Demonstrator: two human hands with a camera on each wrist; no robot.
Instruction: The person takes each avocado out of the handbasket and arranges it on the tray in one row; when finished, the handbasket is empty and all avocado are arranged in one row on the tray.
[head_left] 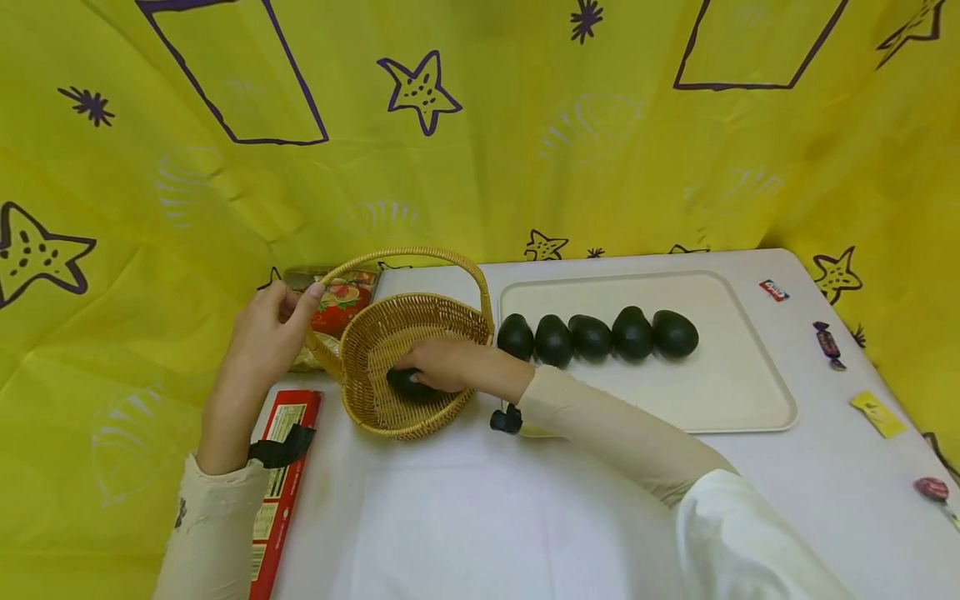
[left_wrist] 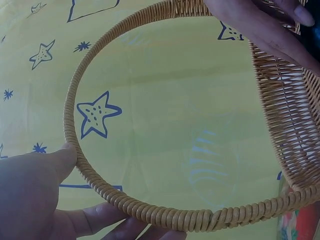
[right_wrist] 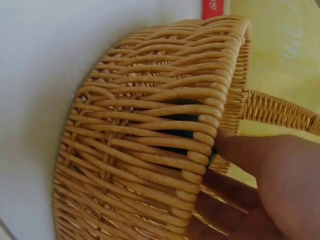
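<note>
A wicker basket (head_left: 375, 321) with a tall arched handle stands left of the middle of the table. My left hand (head_left: 264, 333) grips the left side of its handle (left_wrist: 95, 182) between thumb and fingers. Inside the basket, my right hand (head_left: 450, 365) holds a dark green avocado (head_left: 411, 387); part of the fruit lies under the fingers. Through the weave the avocado (right_wrist: 182, 120) also shows in the right wrist view, with my thumb near it. On a cream tray (head_left: 720, 392) to the right, several more avocados (head_left: 591, 337) lie in a row.
A red box (head_left: 281, 492) lies by my left forearm, and a red food packet (head_left: 341, 308) sits behind the basket's left side. Along the right table edge are wrapped sweets (head_left: 828, 345), a yellow packet (head_left: 877, 414) and a lollipop (head_left: 932, 489). A yellow patterned curtain (head_left: 487, 167) hangs behind.
</note>
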